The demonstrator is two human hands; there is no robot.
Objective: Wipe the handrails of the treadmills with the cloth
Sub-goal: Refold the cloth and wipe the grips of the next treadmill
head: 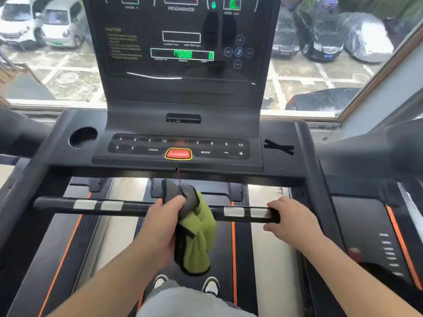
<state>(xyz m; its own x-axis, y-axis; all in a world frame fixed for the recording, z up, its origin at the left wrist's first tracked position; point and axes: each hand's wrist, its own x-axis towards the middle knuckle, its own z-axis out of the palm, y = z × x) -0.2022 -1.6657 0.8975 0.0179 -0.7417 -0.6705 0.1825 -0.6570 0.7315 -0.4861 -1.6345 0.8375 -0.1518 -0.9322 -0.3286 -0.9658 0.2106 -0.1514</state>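
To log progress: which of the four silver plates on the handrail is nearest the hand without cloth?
The rightmost plate; the right hand grips the handrail at its outer edge. The other three lie further left.

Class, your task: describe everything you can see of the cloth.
The cloth is green on one side and grey on the other, with dark edging, and looks like soft microfibre. It is bunched and draped over the middle of the black handrail, its green end hanging below. The left hand grips it against the bar.
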